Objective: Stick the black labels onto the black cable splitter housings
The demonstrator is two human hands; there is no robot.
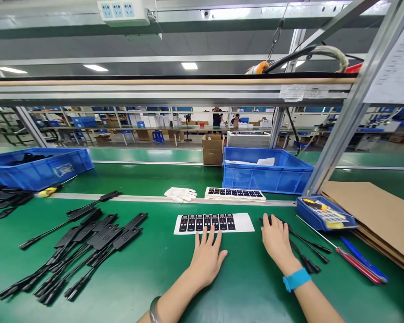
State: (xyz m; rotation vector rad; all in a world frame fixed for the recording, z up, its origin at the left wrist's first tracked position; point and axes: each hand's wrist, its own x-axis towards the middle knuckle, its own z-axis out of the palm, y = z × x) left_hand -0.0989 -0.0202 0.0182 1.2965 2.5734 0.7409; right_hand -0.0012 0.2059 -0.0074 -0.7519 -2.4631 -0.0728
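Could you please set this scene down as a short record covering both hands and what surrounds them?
Left hand: spread, fingertips at label sheet's near edge
Right hand: over black cables, grip unclear
Labels: seven, black, one row
Left side: black cabled parts, piled
Behind: white glove, blue bin
Right side: red-handled screwdriver

Left hand [207, 258], grey bangle [152, 308]; right hand [276, 240], blue wristband [296, 280].

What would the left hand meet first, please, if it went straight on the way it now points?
The left hand would probably first meet the white sheet of black labels; its fingertips overlap the near edge in this view, though actual contact is hard to judge.
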